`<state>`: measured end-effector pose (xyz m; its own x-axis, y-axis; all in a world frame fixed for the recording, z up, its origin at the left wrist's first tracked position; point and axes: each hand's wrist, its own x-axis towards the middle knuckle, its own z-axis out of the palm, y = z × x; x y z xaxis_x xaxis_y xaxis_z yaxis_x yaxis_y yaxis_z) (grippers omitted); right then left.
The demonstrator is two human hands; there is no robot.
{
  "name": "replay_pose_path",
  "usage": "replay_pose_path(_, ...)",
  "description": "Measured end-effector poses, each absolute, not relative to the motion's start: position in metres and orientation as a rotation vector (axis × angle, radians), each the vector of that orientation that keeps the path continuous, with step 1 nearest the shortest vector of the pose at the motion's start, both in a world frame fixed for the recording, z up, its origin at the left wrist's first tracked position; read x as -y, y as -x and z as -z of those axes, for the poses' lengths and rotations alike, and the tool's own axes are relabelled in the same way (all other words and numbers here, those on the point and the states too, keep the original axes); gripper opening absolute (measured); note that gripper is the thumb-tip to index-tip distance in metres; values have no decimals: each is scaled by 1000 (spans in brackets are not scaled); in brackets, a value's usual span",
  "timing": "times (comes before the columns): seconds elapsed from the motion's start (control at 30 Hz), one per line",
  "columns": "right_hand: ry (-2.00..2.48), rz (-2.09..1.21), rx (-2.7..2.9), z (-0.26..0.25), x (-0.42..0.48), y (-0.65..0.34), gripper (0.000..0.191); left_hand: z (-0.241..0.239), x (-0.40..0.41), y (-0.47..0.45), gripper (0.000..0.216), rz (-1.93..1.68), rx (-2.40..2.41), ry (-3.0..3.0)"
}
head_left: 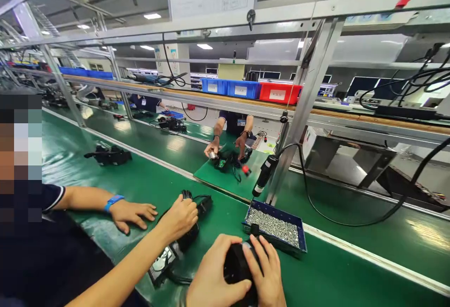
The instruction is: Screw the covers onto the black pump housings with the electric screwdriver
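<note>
At the bottom centre, my left hand (pixel 213 274) curves around the left side of a black plastic part (pixel 237 262), thumb across its near face. From the other side my right hand (pixel 265 269) lays its fingers over the part's right side and top. Both hands grip it just above the green bench. Its underside and most of its shape are hidden by my fingers. Beyond it stands a dark blue tray (pixel 303 239) full of small silvery screws.
A co-worker's closed hand (pixel 179 218) holds cable at a black assembly (pixel 188 239) on my left; their other hand (pixel 131 213) lies flat. An electric screwdriver (pixel 265 175) hangs over the tray. Another person (pixel 234 122) works opposite. A black part (pixel 108 155) lies farther left.
</note>
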<state>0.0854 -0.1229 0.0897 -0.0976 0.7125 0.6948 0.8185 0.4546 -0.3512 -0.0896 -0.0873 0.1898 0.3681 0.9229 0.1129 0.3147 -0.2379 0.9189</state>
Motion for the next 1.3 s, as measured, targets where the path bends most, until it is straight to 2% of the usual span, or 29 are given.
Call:
replay_pose_path(0.17,1382,-429,1395,-63,130,-127,87,-187,72,51,57,-693,-839,-1590)
replay_pose_path(0.23,1411,-582,1219,-60,129,-135,89,-173,58,39,54,-707,-792,-1484)
replay_pose_path(0.33,1424,-653,1134,-64,124,-139,89,-153,33,22,41,-734,-905,-1611)
replay_pose_path(0.43,1440,-731,1133,-66,119,-135,100,-139,5,5,37,-691,-1027,-1815)
replay_pose_path(0.53,1390,-803,1159,-59,119,-130,103,-129,-25,-15,35,-527,-1045,-1937)
replay_pose_path(0.67,1343,-827,1371,-64,122,-144,116,-119,-59,-46,12,-234,-1029,-2094)
replay_pose_path(0.73,1278,-874,1524,-80,123,-166,121,-115,-70,-59,22,-111,-1040,-2142)
replay_pose_path(0.77,1249,-922,1594,-90,122,-179,117,-113,-74,-65,26,-53,-1045,-2161)
replay_pose_path(0.87,1285,-1075,1742,-124,109,-219,79,-108,-82,-78,28,109,-1058,-2211)
replay_pose_path(0.93,1294,-1161,1813,-143,92,-236,65,-107,-85,-82,26,194,-1064,-2238)
replay_pose_path(1.1,1222,-1350,1874,-171,59,-237,57,-110,-82,-76,23,179,-1089,-2305)
replay_pose_path(1.2,1338,-1122,1874,-167,67,-222,55,-112,-74,-63,19,44,-1106,-2322)
replay_pose_path(1.3,1530,-871,1797,-138,95,-201,60,-111,-70,-55,15,-122,-1112,-2275)
